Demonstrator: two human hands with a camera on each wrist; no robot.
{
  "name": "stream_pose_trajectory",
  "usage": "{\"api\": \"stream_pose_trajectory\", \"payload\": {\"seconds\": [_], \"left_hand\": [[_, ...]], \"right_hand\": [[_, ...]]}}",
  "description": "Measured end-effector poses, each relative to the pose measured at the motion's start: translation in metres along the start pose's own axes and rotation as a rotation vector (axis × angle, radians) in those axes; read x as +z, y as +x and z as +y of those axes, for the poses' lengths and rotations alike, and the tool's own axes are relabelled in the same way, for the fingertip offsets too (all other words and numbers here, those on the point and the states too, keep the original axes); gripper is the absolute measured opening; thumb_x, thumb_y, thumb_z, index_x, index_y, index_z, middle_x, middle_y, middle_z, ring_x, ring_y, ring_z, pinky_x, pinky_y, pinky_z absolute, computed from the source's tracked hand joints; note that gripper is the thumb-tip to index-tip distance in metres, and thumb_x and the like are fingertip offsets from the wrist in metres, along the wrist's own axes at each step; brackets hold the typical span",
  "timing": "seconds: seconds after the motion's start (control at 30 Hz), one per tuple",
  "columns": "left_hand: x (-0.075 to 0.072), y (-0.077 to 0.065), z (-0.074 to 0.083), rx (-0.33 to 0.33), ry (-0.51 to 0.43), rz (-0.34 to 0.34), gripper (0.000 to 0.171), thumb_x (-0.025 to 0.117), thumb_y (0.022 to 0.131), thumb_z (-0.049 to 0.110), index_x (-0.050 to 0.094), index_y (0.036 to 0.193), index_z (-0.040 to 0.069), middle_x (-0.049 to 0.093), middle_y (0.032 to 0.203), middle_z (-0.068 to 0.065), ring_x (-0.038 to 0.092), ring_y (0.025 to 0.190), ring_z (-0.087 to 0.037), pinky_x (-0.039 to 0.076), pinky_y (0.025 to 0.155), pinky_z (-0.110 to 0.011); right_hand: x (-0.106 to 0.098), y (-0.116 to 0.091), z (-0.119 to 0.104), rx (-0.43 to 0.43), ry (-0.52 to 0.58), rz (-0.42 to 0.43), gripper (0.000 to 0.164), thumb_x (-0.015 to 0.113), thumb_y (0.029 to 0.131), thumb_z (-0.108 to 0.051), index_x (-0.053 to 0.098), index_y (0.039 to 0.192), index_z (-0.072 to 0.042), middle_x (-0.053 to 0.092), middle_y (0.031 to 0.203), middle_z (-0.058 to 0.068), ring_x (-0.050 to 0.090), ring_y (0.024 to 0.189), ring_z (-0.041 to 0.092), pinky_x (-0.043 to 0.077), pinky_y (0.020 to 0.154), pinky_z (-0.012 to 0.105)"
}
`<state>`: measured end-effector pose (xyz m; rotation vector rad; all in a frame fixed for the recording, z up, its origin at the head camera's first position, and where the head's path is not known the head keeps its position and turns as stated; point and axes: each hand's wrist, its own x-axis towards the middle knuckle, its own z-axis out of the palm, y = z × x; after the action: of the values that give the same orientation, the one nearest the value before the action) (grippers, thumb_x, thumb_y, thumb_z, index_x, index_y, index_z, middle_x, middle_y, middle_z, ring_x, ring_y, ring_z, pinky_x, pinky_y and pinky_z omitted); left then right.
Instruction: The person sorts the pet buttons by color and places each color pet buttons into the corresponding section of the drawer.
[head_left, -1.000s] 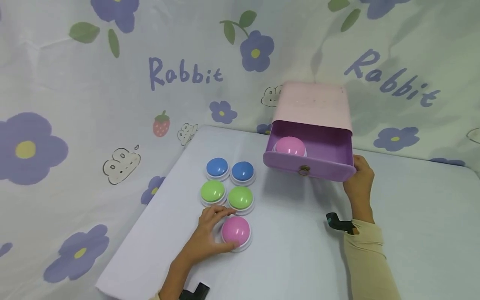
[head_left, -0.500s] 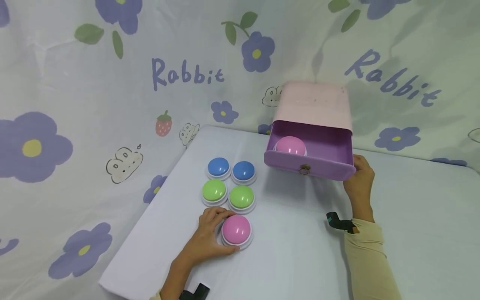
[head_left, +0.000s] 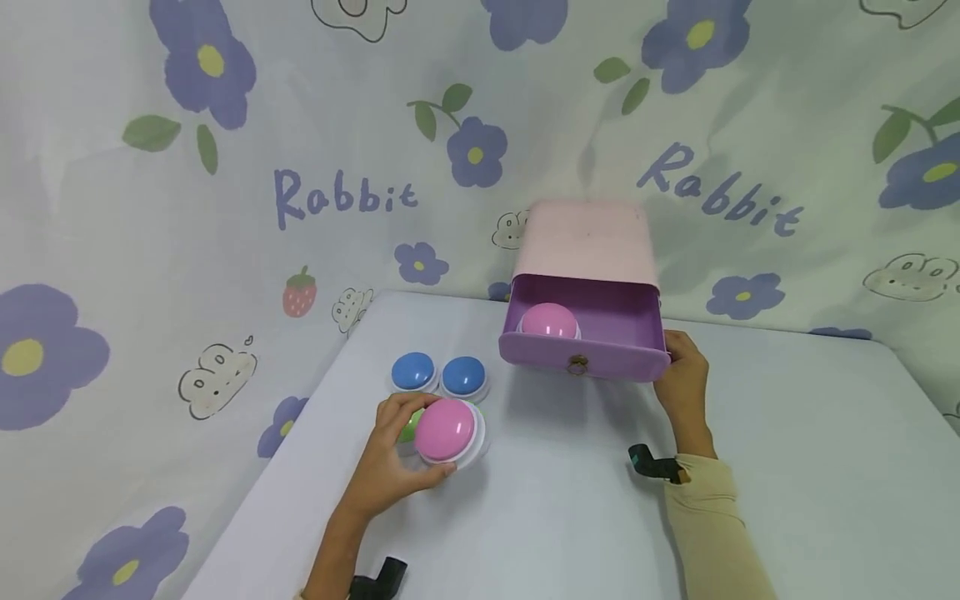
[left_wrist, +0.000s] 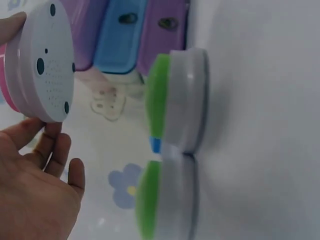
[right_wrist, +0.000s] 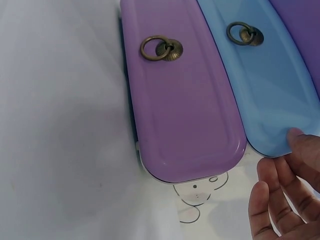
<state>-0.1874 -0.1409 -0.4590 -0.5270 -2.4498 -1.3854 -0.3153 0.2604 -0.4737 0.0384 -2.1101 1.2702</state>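
My left hand (head_left: 390, 458) grips a pink-domed push button (head_left: 444, 429) with a white base, thumb on one side and fingers on the other. It is raised and tilted; the left wrist view shows its underside with small speaker holes. Beyond it on the table stand two green push buttons (left_wrist: 159, 95), mostly hidden in the head view, and two blue push buttons (head_left: 462, 376). My right hand (head_left: 684, 387) is at the right side of a pink drawer cabinet (head_left: 588, 237), its thumb touching the corner of the blue middle drawer (right_wrist: 270, 85). Another pink push button (head_left: 550, 320) sits inside the pulled-out purple top drawer (head_left: 622, 365).
The cabinet stands at the back of the white table (head_left: 555, 517), near a patterned curtain (head_left: 360, 108). Below the blue drawer is a purple bottom drawer (right_wrist: 185, 110). The drawers have brass ring pulls (right_wrist: 161, 48).
My left hand has lifted the pink button off the table and carried it forward, over the green ones. My right hand stays at the cabinet's side. The head view has shifted.
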Motion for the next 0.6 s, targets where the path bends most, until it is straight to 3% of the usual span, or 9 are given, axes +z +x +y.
{"api": "stream_pose_trajectory", "payload": {"seconds": [0.2,0.4,0.6], "left_hand": [[-0.001,0.030,0.013,0.008,-0.007,-0.004,0.076,0.091,0.069,0.028,0.057,0.137,0.022,0.046,0.134,0.004,0.034,0.128,-0.018,0.043,0.095,-0.062],[-0.004,0.057,0.029,0.010,-0.018,0.015,0.074,0.090,0.069,0.026,0.058,0.136,0.020,0.045,0.135,0.004,0.035,0.129,-0.019,0.038,0.100,-0.061],[0.003,0.073,0.035,0.029,-0.061,0.013,0.073,0.089,0.069,0.026,0.059,0.135,0.021,0.046,0.134,0.005,0.035,0.129,-0.018,0.039,0.099,-0.062]], "right_hand": [[0.006,-0.009,0.004,0.012,0.015,-0.015,0.018,0.068,0.088,0.011,0.073,0.105,0.008,0.067,0.103,0.017,0.056,0.085,0.001,0.043,0.073,0.006],[0.012,-0.013,0.007,-0.034,0.040,-0.017,0.017,0.067,0.086,0.012,0.074,0.102,0.008,0.067,0.101,0.017,0.062,0.086,0.015,0.044,0.073,0.007],[0.003,-0.002,0.007,-0.052,0.023,0.010,0.016,0.067,0.088,0.009,0.074,0.102,0.007,0.067,0.101,0.018,0.057,0.085,-0.001,0.043,0.072,0.008]]}}
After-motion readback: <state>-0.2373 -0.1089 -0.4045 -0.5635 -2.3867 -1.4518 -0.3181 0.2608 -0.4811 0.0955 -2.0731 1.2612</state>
